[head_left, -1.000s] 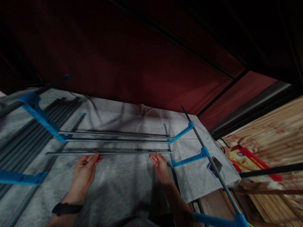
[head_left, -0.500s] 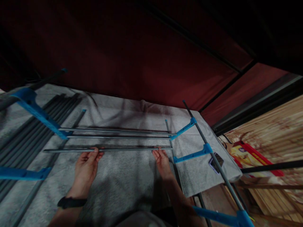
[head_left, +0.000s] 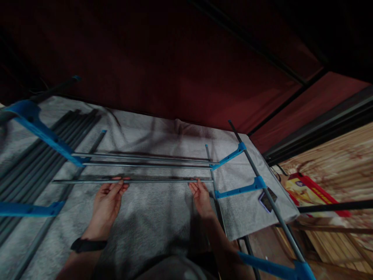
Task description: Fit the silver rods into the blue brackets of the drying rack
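A long grey metal rod (head_left: 157, 181) lies crosswise above a grey cloth (head_left: 151, 217). My left hand (head_left: 107, 202) holds it near its left third, fingers curled under it. My right hand (head_left: 200, 196) grips it close to its right end. Just beyond, two parallel rods (head_left: 140, 160) span between a blue plastic bracket (head_left: 43, 132) on the left and another blue bracket (head_left: 229, 157) on the right. A black band sits on my left wrist.
A bundle of dark rods (head_left: 32, 163) lies at the left on the cloth. More blue brackets (head_left: 239, 190) clip to an upright grey pole (head_left: 268, 198) at the right. A phone (head_left: 266, 199) rests at the cloth's right edge. A red package (head_left: 309, 194) lies on the wooden floor.
Both hands have carried the rod slightly farther away, closer to the two fitted rods. The view has tilted a little.
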The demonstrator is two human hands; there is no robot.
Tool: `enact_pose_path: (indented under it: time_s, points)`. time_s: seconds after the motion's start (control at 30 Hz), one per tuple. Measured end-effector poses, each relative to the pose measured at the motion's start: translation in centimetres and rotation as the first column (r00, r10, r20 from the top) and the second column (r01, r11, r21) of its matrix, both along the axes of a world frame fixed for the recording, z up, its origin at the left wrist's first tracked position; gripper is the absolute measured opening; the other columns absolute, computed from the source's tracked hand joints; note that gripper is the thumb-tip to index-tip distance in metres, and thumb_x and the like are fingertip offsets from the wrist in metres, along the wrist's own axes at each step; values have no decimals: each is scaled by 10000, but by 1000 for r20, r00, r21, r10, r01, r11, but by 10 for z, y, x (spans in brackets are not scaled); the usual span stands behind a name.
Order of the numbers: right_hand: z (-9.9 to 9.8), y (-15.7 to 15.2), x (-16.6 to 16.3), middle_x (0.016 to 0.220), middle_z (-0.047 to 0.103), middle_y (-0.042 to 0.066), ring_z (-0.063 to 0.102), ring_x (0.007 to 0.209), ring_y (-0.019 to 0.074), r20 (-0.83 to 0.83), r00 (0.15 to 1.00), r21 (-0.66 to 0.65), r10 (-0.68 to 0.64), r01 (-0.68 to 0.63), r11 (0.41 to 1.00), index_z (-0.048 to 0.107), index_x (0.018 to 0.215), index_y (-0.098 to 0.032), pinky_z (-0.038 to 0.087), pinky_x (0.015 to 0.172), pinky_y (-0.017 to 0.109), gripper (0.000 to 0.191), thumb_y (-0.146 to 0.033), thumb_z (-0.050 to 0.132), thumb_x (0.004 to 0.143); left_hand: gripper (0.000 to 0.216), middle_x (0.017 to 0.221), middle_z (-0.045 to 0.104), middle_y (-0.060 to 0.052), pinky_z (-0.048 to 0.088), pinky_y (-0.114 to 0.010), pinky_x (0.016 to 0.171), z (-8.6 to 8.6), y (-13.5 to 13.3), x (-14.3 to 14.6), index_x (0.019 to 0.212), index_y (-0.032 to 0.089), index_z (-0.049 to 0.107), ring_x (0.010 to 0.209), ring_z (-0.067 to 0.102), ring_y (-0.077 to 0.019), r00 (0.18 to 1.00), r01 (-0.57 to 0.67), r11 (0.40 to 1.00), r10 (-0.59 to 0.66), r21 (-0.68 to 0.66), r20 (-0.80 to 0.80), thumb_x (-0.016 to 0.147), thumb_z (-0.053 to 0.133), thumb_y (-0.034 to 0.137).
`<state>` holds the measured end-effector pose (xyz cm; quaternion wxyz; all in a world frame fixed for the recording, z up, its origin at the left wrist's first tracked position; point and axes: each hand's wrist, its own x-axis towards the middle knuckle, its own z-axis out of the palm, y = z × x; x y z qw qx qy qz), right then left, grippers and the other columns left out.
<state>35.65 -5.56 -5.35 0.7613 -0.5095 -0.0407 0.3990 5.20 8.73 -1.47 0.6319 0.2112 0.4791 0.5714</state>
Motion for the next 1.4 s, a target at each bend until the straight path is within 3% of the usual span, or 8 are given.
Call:
enact_pose_path:
  time_s: [0.13, 0.3, 0.43, 0.6, 0.9, 1.07, 1.23, 1.4]
  points:
    - [-2, 0, 0, 909, 827, -17, 809, 951, 216, -2, 1000, 19, -2, 2, 1000, 680, 811, -305, 639, 1105, 426, 303, -389, 972, 801, 237, 793, 794, 9, 608, -205, 662, 0, 1, 1, 811, 208, 764, 694, 714, -128, 1000, 4, 1000, -4, -13, -4, 708, 968, 145]
    - [-2, -1, 0, 906, 828, -24, 807, 952, 216, 11, 1000, 12, 20, -20, 1000, 691, 829, -309, 625, 1133, 453, 243, -349, 930, 837, 314, 684, 719, 45, 607, -215, 680, 1, 1, 3, 723, 226, 701, 672, 711, -132, 1000, -17, 1000, 17, -9, -8, 672, 1003, 153]
    - [1, -1, 0, 896, 817, -2, 812, 987, 232, -18, 1000, -12, 18, -18, 1000, 700, 864, -295, 616, 1155, 461, 279, -470, 916, 883, 339, 645, 684, 60, 601, -217, 703, 3, 1, 3, 713, 225, 677, 649, 691, -119, 1000, -28, 999, 28, -27, 7, 685, 1005, 148]
    - [7, 2, 3, 917, 813, 34, 820, 1003, 239, -70, 997, -50, 15, -19, 999, 703, 887, -271, 651, 1117, 454, 431, -681, 755, 1010, 381, 701, 708, 60, 607, -219, 716, 4, 0, 3, 691, 213, 630, 646, 691, -104, 997, -67, 997, 69, -45, 38, 724, 1006, 167]
    - [20, 3, 3, 978, 854, 75, 838, 992, 241, -122, 992, -39, 3, -8, 999, 727, 914, -259, 681, 1066, 467, 542, -747, 573, 1091, 416, 806, 765, 55, 621, -246, 734, 5, -1, 2, 694, 219, 599, 679, 705, -113, 998, -56, 998, 57, -33, 34, 721, 1014, 204]
    - [15, 2, 5, 989, 849, 58, 830, 967, 227, -116, 993, -30, 11, -14, 999, 720, 908, -279, 698, 1028, 428, 462, -701, 649, 1082, 416, 726, 721, 52, 618, -214, 725, 7, 0, 3, 670, 212, 579, 656, 697, -101, 997, -71, 997, 72, -28, 40, 741, 984, 145]
    - [3, 2, 7, 982, 844, 34, 823, 1002, 211, -103, 994, -23, 35, -38, 999, 749, 916, -275, 679, 1044, 388, 411, -671, 857, 951, 410, 624, 632, 79, 627, -196, 721, 2, 2, 4, 670, 214, 599, 644, 682, -100, 996, -68, 997, 69, -20, 48, 685, 995, 109]
    - [-6, -2, 6, 949, 838, -23, 811, 986, 189, -70, 997, 37, 26, -23, 999, 748, 867, -294, 642, 1100, 382, 315, -423, 1024, 791, 459, 617, 597, 85, 657, -216, 777, -8, 4, 2, 650, 222, 591, 666, 671, -101, 999, -38, 999, 38, 11, 16, 619, 1039, 126]
